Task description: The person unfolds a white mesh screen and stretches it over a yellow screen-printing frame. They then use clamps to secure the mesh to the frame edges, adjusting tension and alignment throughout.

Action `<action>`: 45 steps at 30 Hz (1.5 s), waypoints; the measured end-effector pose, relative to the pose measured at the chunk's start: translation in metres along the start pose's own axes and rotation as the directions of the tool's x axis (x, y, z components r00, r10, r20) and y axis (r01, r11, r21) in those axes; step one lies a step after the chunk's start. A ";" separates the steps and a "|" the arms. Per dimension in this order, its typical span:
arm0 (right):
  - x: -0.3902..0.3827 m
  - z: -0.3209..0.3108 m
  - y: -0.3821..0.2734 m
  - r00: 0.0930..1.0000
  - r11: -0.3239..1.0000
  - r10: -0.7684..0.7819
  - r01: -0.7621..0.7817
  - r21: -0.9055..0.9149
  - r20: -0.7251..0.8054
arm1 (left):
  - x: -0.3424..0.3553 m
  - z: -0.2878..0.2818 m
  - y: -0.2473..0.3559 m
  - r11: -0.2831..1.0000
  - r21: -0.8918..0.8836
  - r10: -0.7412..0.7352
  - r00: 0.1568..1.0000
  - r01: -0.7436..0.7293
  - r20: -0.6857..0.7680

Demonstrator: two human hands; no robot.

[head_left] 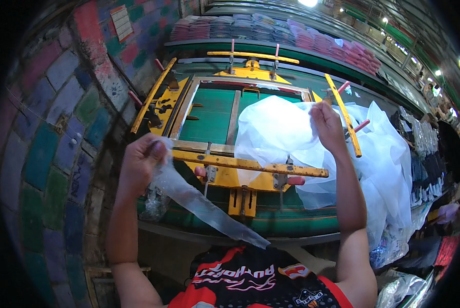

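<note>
My left hand [147, 159] is closed on a narrow translucent strip [204, 208] that trails diagonally down toward my shirt. My right hand [327, 123] grips a large sheet of sheer white mesh fabric [271, 133], bunched over the right part of the frame and spilling down the right side. A yellow metal clamping jig [253, 164] with pink-gripped levers surrounds a wooden frame [235, 118]; its front bar lies between my two hands. Green surface [209, 108] shows through the frame's opening. A crumpled clear wad [158, 203] sits below my left hand.
A painted block wall [55, 154] runs along the left. Behind the jig, a long shelf [214, 43] carries several stacks of bagged pink and grey items. Dark hanging material and plastic wrap [415, 149] are at the right, with small, indistinct people farther back. The green bench [312, 223] extends beneath the jig.
</note>
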State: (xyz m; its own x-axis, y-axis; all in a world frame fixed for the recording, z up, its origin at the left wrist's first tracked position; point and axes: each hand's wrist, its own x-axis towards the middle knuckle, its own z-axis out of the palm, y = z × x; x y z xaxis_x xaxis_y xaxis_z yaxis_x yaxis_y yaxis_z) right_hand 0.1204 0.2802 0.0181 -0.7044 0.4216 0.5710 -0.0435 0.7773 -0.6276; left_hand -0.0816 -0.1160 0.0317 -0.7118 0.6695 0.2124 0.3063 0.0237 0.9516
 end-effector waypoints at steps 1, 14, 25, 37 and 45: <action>0.004 0.000 -0.003 1.000 0.999 -0.005 0.005 0.032 -0.008 | 0.001 0.010 -0.002 0.998 0.052 0.017 0.998 -0.020 0.058; 0.034 0.019 -0.073 0.991 0.998 -0.058 0.059 0.012 -0.123 | 0.006 0.075 0.000 0.781 0.342 0.079 0.625 -0.523 0.776; 0.032 0.058 -0.091 0.910 0.921 -0.390 0.388 0.039 0.140 | 0.101 0.121 0.046 0.997 0.062 0.035 0.959 -0.055 0.280; -0.017 0.055 0.066 0.685 0.948 0.228 0.008 -0.320 0.692 | 0.213 0.044 0.019 0.841 -0.519 -0.014 0.953 -0.152 -0.301; -0.013 0.054 0.167 0.580 0.944 0.316 -0.114 -0.309 0.751 | 0.295 -0.013 0.025 0.818 -0.464 0.140 0.900 -0.339 -0.412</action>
State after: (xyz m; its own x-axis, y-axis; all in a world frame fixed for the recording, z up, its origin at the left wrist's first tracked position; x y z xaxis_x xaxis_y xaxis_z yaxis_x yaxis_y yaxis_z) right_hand 0.0843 0.3791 -0.1225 -0.9543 0.1394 -0.2644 0.2581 0.8302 -0.4940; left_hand -0.2925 0.0724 0.1214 -0.8584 0.3004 0.4157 0.1989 -0.5521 0.8097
